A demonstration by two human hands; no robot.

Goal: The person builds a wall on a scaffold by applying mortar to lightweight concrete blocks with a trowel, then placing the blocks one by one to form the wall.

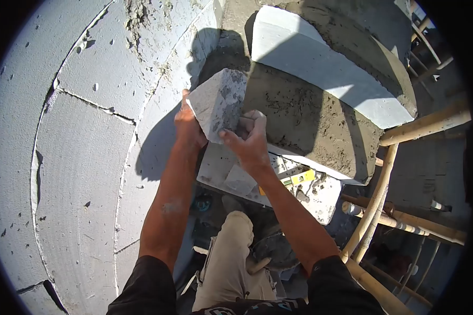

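Observation:
Both my hands hold up a grey-white masonry block piece [218, 102] with a rough, mortar-stained face. My left hand [188, 123] grips its left side, the fingers mostly hidden behind it. My right hand [249, 139] holds its lower right corner, thumb on the near face and fingers curled. Beyond the block lies a bed of wet grey mortar [294, 110] on top of a low wall. A long pale block [326, 63] is set in the mortar at the back right.
At left rises a curved wall of large blocks [79, 157] with mortar joints. Below my right forearm, a yellow spirit level [302, 177] lies on a white slab [320, 202]. Bamboo scaffold poles [376, 194] stand at right. Near my legs are dark, cluttered things.

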